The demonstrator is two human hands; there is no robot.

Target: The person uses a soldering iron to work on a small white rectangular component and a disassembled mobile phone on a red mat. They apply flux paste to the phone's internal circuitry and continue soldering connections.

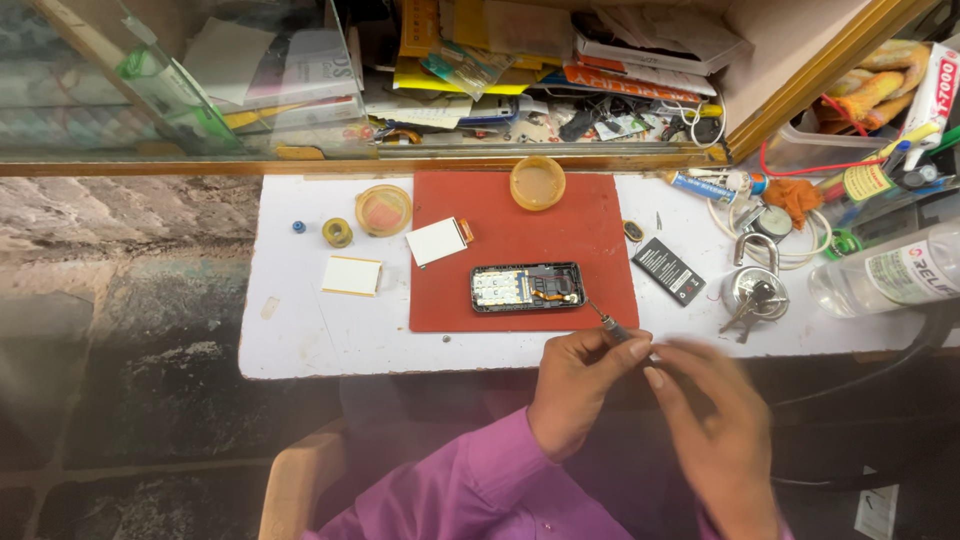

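My left hand (575, 385), in a purple sleeve, grips a small screwdriver (605, 322) just off the front edge of the white worktop (300, 335). The tip points up toward an opened black phone (527, 287) with its circuit board bare, lying on a red mat (520, 220). The tip hangs just right of the phone's lower right corner. My right hand (710, 420) is blurred; its thumb and fingertips pinch the rear end of the screwdriver.
A black battery (668, 270) lies right of the mat, beside a padlock with keys (752, 285). Two yellow dishes (537, 183) (383, 210), a tape roll (337, 233) and two white cards (437, 241) (351, 275) lie nearby. A clear bottle (890, 275) lies far right, with cluttered shelves behind.
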